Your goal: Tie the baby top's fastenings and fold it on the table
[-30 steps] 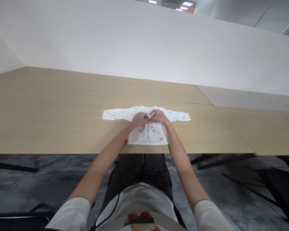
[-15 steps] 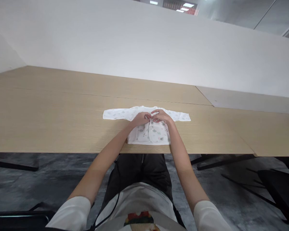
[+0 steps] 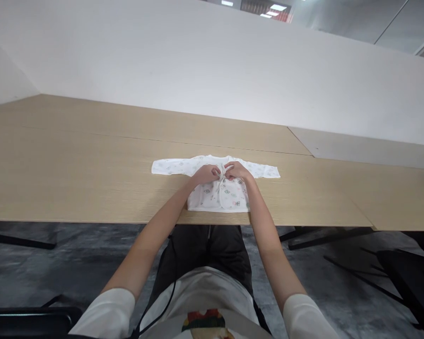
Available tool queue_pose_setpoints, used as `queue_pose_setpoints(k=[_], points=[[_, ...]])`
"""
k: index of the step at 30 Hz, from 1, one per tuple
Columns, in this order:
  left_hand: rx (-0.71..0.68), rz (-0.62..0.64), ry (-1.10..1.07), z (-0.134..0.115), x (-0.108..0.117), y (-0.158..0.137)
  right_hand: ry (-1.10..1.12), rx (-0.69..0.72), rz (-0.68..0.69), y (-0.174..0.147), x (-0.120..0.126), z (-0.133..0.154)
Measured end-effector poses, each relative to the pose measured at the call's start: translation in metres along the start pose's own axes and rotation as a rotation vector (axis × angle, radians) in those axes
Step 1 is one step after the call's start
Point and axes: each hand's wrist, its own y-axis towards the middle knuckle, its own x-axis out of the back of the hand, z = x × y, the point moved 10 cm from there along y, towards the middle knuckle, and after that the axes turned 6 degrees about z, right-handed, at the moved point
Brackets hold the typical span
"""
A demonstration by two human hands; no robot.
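A small white baby shirt (image 3: 229,200) with a scattered print lies on the table, its sleeves spread out to both sides and its hem towards me. My left hand (image 3: 207,174) is closed at the middle of the front opening, pinching the shirt's fabric. Just to its right, my right hand (image 3: 236,170) also pinches the front of the shirt, with its index finger raised a little. Between my fingertips the cloth is gathered and lifted slightly. Whether a tie or a snap is in my fingers is too small to make out.
The long wooden table (image 3: 92,179) runs across the view, with a white partition (image 3: 162,56) behind it. A grey panel (image 3: 367,143) is set in at the back right. Black chairs (image 3: 406,278) stand on the floor at the lower right and lower left.
My right hand's fingers have drawn slightly apart from my left hand and closed more on the cloth. The fabric between my hands is more bunched. The shirt has stayed in place.
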Motion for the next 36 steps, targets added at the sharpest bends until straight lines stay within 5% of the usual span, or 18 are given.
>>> queue_pose_setpoints(k=[6,12,22,36], points=[[-0.037,0.013,-0.024,-0.014,0.008,-0.008,-0.08,0.0,0.039,-0.009,0.006,0.007],[-0.167,0.336,-0.063,-0.034,-0.013,-0.022,-0.34,-0.05,0.336,-0.027,-0.023,0.007],[0.021,0.273,-0.009,-0.018,-0.016,-0.019,-0.453,-0.011,0.512,-0.027,-0.049,0.009],[-0.003,0.245,-0.118,-0.021,-0.018,-0.016,-0.439,-0.015,0.487,-0.028,-0.044,0.007]])
